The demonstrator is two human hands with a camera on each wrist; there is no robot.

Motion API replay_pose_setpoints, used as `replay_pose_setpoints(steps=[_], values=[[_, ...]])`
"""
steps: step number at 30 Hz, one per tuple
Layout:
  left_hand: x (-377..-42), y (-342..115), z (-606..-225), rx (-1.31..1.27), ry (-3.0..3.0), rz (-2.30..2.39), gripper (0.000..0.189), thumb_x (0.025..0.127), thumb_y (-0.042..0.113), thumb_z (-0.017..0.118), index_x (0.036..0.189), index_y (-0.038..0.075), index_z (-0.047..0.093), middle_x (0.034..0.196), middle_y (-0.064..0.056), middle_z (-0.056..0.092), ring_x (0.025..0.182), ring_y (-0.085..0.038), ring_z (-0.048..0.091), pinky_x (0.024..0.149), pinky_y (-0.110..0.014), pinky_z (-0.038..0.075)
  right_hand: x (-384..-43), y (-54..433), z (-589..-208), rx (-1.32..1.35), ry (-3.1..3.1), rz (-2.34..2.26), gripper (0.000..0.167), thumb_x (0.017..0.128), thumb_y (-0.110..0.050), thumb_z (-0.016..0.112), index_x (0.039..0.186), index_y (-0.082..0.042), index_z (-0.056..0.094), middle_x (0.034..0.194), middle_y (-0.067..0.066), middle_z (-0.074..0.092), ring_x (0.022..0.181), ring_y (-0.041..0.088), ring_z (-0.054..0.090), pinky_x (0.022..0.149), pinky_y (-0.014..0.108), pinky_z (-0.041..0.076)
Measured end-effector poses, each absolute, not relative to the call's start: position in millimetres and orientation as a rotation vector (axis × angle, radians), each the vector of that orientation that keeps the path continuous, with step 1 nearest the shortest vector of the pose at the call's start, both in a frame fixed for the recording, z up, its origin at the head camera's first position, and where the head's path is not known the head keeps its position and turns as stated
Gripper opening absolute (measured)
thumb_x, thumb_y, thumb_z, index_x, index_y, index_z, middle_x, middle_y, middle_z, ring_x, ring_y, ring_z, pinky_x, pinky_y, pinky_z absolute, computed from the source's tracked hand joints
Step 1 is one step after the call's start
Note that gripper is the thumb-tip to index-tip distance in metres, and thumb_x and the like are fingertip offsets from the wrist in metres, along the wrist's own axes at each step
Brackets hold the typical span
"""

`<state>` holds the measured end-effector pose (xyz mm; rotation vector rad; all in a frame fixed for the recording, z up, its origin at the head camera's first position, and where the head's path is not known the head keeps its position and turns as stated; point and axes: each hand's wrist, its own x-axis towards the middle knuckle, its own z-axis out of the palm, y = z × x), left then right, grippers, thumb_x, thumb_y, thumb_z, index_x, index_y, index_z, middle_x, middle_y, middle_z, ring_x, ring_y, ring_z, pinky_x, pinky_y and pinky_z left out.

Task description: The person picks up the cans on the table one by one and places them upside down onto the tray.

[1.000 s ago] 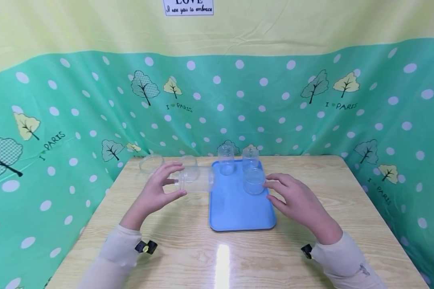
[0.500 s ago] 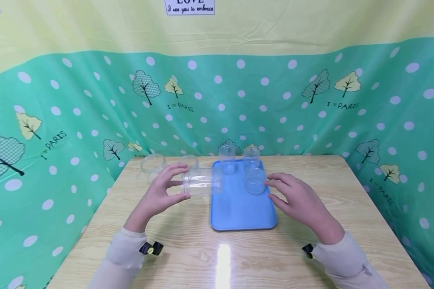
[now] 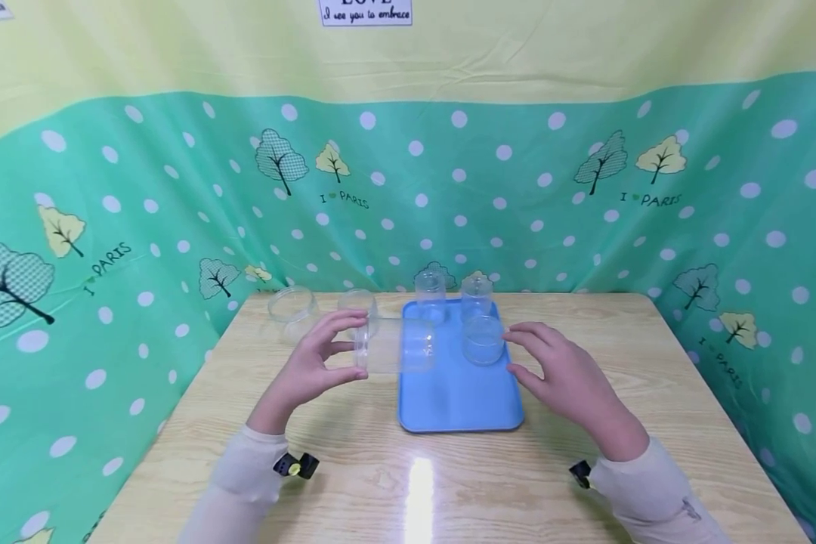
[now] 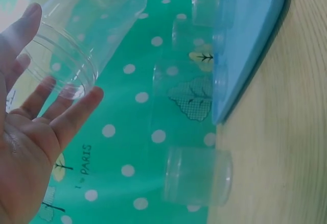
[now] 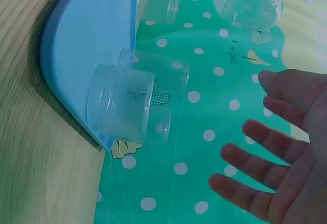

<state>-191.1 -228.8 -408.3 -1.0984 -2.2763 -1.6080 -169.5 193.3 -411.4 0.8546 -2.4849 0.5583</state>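
Note:
My left hand (image 3: 316, 359) holds a clear plastic jar (image 3: 408, 345) sideways by its ridged rim end, thumb on one side and fingers on the other. The jar hangs in the air over the left edge of a blue tray (image 3: 459, 412). In the left wrist view the jar (image 4: 115, 17) tilts with its base away from the palm. My right hand (image 3: 571, 378) is beside a short clear jar (image 3: 483, 341) on the tray. The right wrist view shows that hand (image 5: 286, 168) with spread fingers, apart from the short jar (image 5: 122, 104) and holding nothing.
Two more clear jars stand at the tray's back, one at left (image 3: 431, 297) and one at right (image 3: 477, 293). Left of the tray, a wide clear jar (image 3: 292, 304) and another clear jar (image 3: 357, 304) stand on the wooden table (image 3: 353, 491). A patterned curtain (image 3: 408, 189) hangs behind.
My left hand has carried the clear jar to the right, further over the tray. The right hand has stayed almost still beside the short jar. The head view has shifted slightly.

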Motion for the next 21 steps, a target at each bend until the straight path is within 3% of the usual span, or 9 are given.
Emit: replay_pose_setpoints(steps=[9, 19, 21], values=[[-191.9, -223.9, -411.2, -1.103, -2.226, -1.679, 0.076, 0.074, -0.015, 0.084, 0.141, -0.001, 0.052, 0.153, -0.018, 0.042, 0.141, -0.022, 0.046, 0.101, -0.039, 0.056, -168.7, 192.2, -410.8, 0.726, -2.569, 0.668, 0.054, 0.089, -0.024, 0.081, 0.139, -0.016, 0.061, 0.14, 0.007, 0.057, 0.127, 0.03, 0.058, 0.091, 0.05, 0.059], [-192.7, -212.3, -419.9, -1.068, -2.135, -1.74, 0.077, 0.071, -0.017, 0.084, 0.14, -0.01, 0.049, 0.152, -0.02, 0.042, 0.141, -0.027, 0.045, 0.102, -0.04, 0.055, -170.2, 191.7, -412.2, 0.882, -2.537, 0.842, 0.058, 0.09, -0.017, 0.081, 0.143, -0.017, 0.058, 0.147, 0.007, 0.052, 0.136, 0.026, 0.051, 0.104, 0.049, 0.052], [-192.2, -210.0, -420.0, -1.067, -2.129, -1.752, 0.078, 0.072, -0.017, 0.084, 0.141, -0.007, 0.05, 0.153, -0.018, 0.043, 0.141, -0.028, 0.045, 0.101, -0.041, 0.056, -170.3, 191.2, -412.0, 0.898, -2.524, 0.842, 0.06, 0.089, -0.017, 0.082, 0.143, -0.019, 0.057, 0.147, 0.006, 0.052, 0.136, 0.025, 0.051, 0.105, 0.049, 0.052]])
